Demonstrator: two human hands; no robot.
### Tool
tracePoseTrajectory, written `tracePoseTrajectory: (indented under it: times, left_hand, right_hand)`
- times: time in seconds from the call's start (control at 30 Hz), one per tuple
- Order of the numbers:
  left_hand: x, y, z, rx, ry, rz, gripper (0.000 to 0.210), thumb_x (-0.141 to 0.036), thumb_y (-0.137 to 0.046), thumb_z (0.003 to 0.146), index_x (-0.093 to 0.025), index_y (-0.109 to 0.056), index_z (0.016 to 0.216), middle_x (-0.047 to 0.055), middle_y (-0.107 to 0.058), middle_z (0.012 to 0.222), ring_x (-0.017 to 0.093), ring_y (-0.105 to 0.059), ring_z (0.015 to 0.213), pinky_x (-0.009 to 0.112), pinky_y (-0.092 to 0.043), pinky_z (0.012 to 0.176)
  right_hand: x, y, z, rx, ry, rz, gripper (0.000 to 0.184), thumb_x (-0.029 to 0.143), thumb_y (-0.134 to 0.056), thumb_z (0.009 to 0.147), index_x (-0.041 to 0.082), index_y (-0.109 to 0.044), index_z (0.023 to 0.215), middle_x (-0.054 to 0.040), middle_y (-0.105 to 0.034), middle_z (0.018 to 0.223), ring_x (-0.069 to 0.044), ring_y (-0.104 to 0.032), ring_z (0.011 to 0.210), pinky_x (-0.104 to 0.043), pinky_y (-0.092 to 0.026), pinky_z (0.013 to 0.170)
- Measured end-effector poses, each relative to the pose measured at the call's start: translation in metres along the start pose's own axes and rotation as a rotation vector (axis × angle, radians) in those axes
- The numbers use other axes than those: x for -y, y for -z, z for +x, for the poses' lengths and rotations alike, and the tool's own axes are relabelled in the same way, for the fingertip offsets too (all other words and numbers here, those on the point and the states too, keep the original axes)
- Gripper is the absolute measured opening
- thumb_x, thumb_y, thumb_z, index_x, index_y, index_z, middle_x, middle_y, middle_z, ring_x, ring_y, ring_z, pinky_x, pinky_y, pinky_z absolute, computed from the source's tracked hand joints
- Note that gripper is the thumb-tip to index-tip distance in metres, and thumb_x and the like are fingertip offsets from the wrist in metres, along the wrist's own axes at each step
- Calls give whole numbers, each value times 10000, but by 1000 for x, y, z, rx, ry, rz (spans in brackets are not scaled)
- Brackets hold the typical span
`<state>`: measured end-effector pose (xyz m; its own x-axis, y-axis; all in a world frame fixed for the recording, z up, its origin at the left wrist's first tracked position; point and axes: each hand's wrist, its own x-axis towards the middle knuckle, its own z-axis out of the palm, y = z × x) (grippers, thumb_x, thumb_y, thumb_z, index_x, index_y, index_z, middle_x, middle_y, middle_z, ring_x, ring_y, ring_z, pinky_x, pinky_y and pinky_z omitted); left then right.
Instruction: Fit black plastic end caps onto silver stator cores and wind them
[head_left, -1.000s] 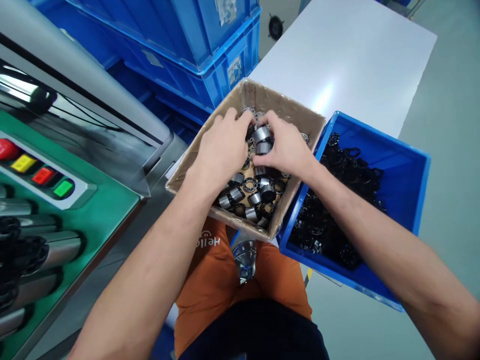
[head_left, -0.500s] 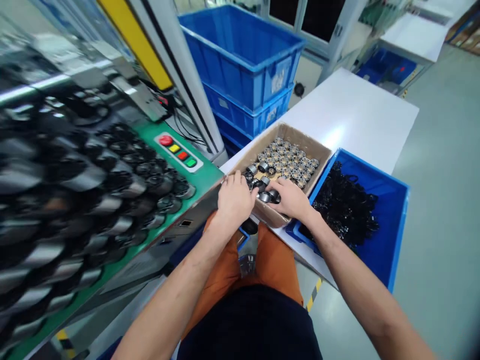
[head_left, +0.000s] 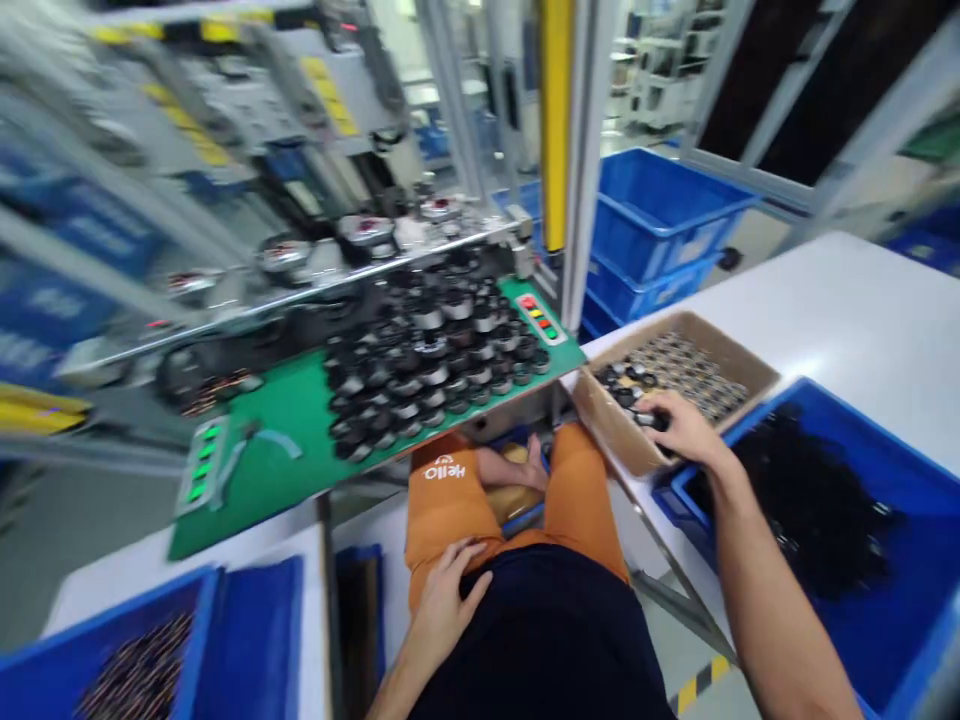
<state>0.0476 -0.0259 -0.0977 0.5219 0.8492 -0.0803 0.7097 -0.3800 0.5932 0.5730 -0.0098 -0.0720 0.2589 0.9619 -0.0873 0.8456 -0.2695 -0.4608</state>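
Note:
My left hand (head_left: 444, 603) lies on my lap at the top of my thigh, its fingers stretched out and holding nothing. My right hand (head_left: 684, 430) reaches into a cardboard box (head_left: 611, 422) to my right. Its fingers are curled round a black and silver cylindrical part (head_left: 657, 420), partly hidden and blurred. Similar loose parts (head_left: 628, 375) lie beside it at the box's left end. Rows of small metal ring-shaped parts (head_left: 686, 368) fill the far side of the box.
A green bench (head_left: 289, 490) carries many black and silver parts (head_left: 431, 375), pliers (head_left: 251, 435) and button panels (head_left: 541, 318). A machine frame stands behind. Right of the box is a blue bin (head_left: 926, 480) of black pieces; another blue bin (head_left: 201, 640) of copper-coloured pieces sits lower left.
My left hand has left the cardboard box and come down to my lap. The right hand stays in the box. My view has swung left, showing more of the bench and machine.

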Motion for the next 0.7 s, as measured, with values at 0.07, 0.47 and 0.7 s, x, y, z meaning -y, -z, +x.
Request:
tracePoseTrajectory:
  times: [0.07, 0.47, 0.7]
  left_hand:
    - [22, 26, -24, -111, 137, 7, 235, -511, -789, 1084, -397, -930, 1233, 102, -948, 1319, 363, -950, 1229, 599, -827, 1090]
    - [118, 247, 41, -702, 661, 299, 390, -394, -847, 1188, -189, -806, 1517, 162, -732, 1666, 396, -655, 1635, 681, -571, 1386]
    - [139, 257, 71, -777, 647, 127, 416, -483, -868, 1178, -164, -808, 1438, 156, -781, 1558, 357, -745, 1491, 628, -634, 1311]
  right_hand:
    - [-3, -4, 3, -73, -67, 12, 431, 476, -862, 1195, 209, -802, 1527, -138, -811, 1568, -308, -829, 1364, -553, -745, 1171]
    - [18, -10, 1, -292, -338, 76, 294, 544, -872, 1150, 274, -841, 1037, -72, -883, 1074, -300, -872, 1056, -453, -742, 904]
    - [61, 10, -7, -537, -222, 200, 311, 648, -691, 617, 342, -709, 666, -140, -798, 661, -505, -843, 738, -641, -672, 755]
